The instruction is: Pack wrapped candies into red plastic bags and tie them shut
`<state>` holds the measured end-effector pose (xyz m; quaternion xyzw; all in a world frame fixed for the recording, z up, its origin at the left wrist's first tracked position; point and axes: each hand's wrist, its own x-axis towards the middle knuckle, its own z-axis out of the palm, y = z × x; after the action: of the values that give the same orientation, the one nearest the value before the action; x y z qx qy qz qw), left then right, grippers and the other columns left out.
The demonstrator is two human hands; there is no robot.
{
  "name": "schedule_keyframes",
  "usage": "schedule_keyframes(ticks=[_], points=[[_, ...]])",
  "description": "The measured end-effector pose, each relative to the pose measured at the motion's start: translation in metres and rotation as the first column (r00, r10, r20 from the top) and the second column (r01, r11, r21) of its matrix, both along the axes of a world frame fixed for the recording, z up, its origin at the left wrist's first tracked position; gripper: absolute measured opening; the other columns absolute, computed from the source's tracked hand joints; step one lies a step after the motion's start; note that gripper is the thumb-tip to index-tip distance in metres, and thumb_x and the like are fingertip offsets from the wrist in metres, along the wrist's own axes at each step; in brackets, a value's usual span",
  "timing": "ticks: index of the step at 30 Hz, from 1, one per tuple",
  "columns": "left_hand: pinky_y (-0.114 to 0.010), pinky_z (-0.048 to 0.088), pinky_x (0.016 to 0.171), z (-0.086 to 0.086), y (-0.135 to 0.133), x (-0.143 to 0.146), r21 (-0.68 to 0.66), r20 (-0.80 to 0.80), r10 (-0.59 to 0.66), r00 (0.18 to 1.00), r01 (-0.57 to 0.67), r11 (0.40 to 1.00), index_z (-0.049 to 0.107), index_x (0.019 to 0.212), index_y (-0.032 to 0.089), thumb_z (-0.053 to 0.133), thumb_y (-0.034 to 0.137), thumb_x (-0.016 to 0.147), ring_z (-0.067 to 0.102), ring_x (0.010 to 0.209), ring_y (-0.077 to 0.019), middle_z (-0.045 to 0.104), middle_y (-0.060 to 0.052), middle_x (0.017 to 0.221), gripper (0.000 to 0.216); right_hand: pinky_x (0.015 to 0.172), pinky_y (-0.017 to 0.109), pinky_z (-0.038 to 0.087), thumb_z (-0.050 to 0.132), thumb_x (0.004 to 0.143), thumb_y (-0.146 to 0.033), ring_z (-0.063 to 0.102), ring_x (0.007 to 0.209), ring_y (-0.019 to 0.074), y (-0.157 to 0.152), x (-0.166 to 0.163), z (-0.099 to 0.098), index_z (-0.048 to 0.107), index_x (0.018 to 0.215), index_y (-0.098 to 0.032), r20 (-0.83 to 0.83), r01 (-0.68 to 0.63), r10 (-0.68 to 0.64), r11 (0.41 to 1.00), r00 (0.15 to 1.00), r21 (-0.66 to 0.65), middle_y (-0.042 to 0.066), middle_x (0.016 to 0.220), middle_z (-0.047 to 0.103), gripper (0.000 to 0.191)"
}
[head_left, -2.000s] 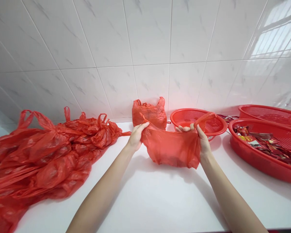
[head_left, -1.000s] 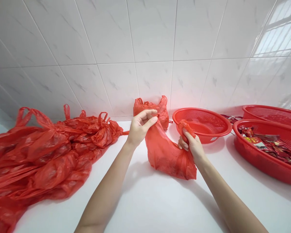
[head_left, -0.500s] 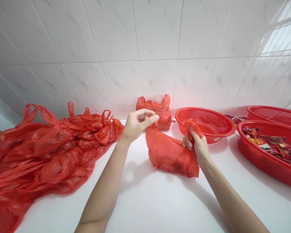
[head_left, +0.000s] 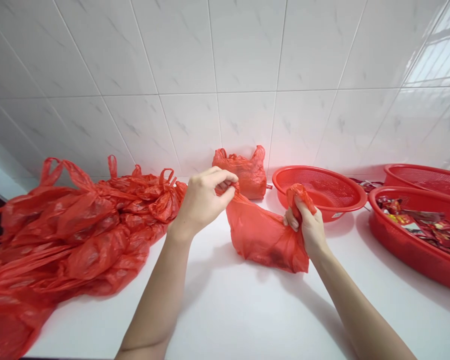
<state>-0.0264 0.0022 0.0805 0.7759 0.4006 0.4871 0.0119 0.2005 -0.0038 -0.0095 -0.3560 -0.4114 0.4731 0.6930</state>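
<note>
A small red plastic bag (head_left: 264, 235) with something dark inside rests on the white counter (head_left: 247, 315). My left hand (head_left: 202, 200) is closed, pinching the bag's left handle at its upper left corner. My right hand (head_left: 307, 225) is a fist around the bag's right handle, which is bunched and sticks up above my fingers. Both hands hold the bag's top just above the counter.
A big heap of tied red bags (head_left: 67, 230) covers the counter's left side. Another filled red bag (head_left: 243, 172) stands against the tiled wall. A round red colander (head_left: 318, 192) is behind my right hand. Two red baskets (head_left: 420, 235) at right hold wrapped snacks.
The bag was stretched wide open between my hands; I have gathered each handle into a closed grip. My left hand has since curled tighter and shifted slightly left.
</note>
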Motion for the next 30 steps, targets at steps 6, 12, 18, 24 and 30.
schedule_keyframes(ticks=[6,12,18,24,30], points=[[-0.029,0.057,0.066,-0.001,0.015,-0.010,-0.328,0.094,0.023,0.995,0.009,0.945,0.078,0.081,0.018,0.063,0.023,0.077,0.073,0.073,-0.0208,0.079,-0.005,0.080,0.017,0.054,0.026,0.044,0.074,0.083,-0.054,0.040,0.044,0.0102,0.001,0.002,0.000,0.041,0.054,-0.023,0.013,0.021,-0.021,1.000,1.000,-0.004,-0.007,0.042,0.036,0.054],[-0.030,0.056,0.063,0.002,0.012,-0.012,-0.414,0.187,0.076,0.979,0.008,0.910,0.077,0.087,0.018,0.073,0.032,0.072,0.072,0.068,-0.0213,0.077,-0.005,0.074,0.021,0.053,0.025,0.044,0.073,0.085,-0.052,0.039,0.043,0.0095,0.003,0.003,-0.001,0.042,0.055,-0.023,-0.009,0.029,-0.029,0.999,1.000,0.027,-0.008,0.041,0.036,0.052],[-0.030,0.055,0.068,0.015,0.002,-0.017,-0.546,0.320,-0.215,0.923,0.365,0.754,0.075,0.066,0.019,0.074,0.035,0.072,0.067,0.076,-0.0197,0.074,-0.006,0.080,0.017,0.053,0.025,0.047,0.074,0.083,-0.053,0.037,0.042,0.0093,0.004,0.003,0.000,0.042,0.055,-0.023,-0.025,0.037,-0.037,0.999,0.999,0.013,-0.008,0.041,0.036,0.052],[-0.035,0.053,0.061,0.012,0.006,-0.005,-0.426,0.624,-0.387,0.679,0.711,0.559,0.071,0.061,0.021,0.079,0.049,0.070,0.062,0.066,-0.0195,0.066,-0.007,0.071,0.030,0.058,0.029,0.052,0.073,0.084,-0.051,0.036,0.042,0.0099,0.003,0.001,0.001,0.043,0.054,-0.023,-0.052,-0.043,0.043,0.999,0.998,-0.002,-0.007,0.042,0.040,0.050],[-0.032,0.052,0.060,0.002,0.014,0.006,-0.383,0.645,-0.324,0.692,0.659,0.647,0.076,0.089,0.024,0.072,0.055,0.077,0.056,0.060,-0.0137,0.068,-0.004,0.077,0.034,0.057,0.028,0.050,0.072,0.084,-0.052,0.040,0.042,0.0107,0.002,0.000,0.001,0.045,0.053,-0.023,-0.046,-0.065,0.066,0.998,0.997,0.012,-0.005,0.043,0.045,0.050]])
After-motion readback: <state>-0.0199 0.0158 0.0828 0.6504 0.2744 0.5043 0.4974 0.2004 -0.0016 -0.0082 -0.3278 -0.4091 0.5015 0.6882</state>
